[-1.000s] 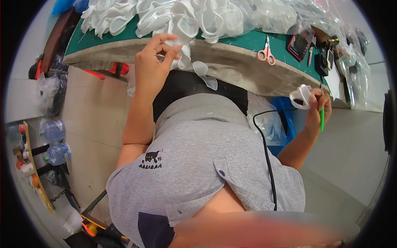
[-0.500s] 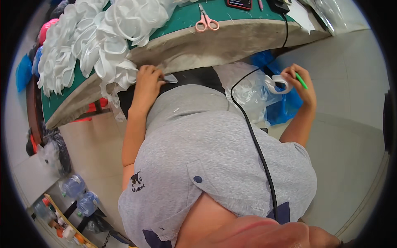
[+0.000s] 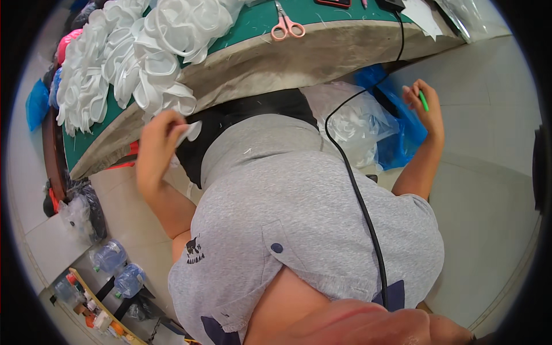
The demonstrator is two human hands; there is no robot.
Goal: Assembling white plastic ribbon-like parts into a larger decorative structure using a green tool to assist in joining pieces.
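Observation:
My left hand (image 3: 161,141) is raised off the table's front edge, at the left of my lap. Its fingers are closed on a white fabric piece (image 3: 192,132), whose curved end sticks out to the right. Just beyond it, a heap of white looped fabric pieces (image 3: 161,63) covers the table's left part and hangs over the edge. Out to the right, my right hand (image 3: 424,109) grips a slim green stick-like tool (image 3: 424,100); its exact kind cannot be made out. Below and left of that hand are a clear plastic bag (image 3: 351,123) with white pieces in it and a blue plastic bag (image 3: 397,144).
Pink-handled scissors (image 3: 286,29) lie on the green table top (image 3: 253,29), among thread scraps. A black cable (image 3: 339,144) runs from the table across my body. Large water bottles (image 3: 129,280) stand on the left, near a shelf (image 3: 98,302) of small items.
My left hand has moved left and nearer to me with a white piece. The white loop at my right hand is gone from it, and that hand has moved slightly up and right.

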